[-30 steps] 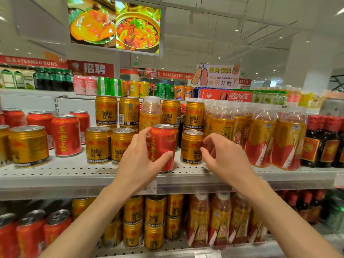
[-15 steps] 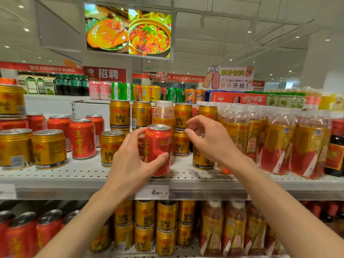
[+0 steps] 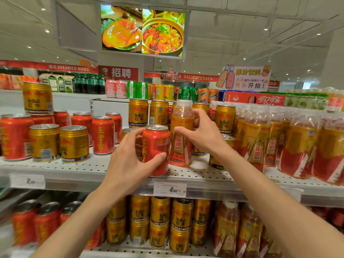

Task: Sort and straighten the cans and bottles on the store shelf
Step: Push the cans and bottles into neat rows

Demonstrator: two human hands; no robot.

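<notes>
The left hand (image 3: 128,164) was wrapped around a red can (image 3: 156,149), with the thumb on the front and the fingers round the back. The red can stood up straight near the front edge of the shelf (image 3: 93,170). Just to the right of the red can, and touching it or nearly so, stood a bottle (image 3: 181,135) with a gold and red label and a pale cap. The right hand (image 3: 202,135) held that bottle around its middle, thumb in front and fingers behind. The bottle was upright too, a little farther back than the red can. To the left of the red can stood more red cans (image 3: 103,135) and some gold cans (image 3: 74,144). Behind it were taller stacks of gold cans. To the right of the red can, past the bottle, stood a big group of the same bottles (image 3: 297,144). A price tag (image 3: 169,189) hung right below the red can.
</notes>
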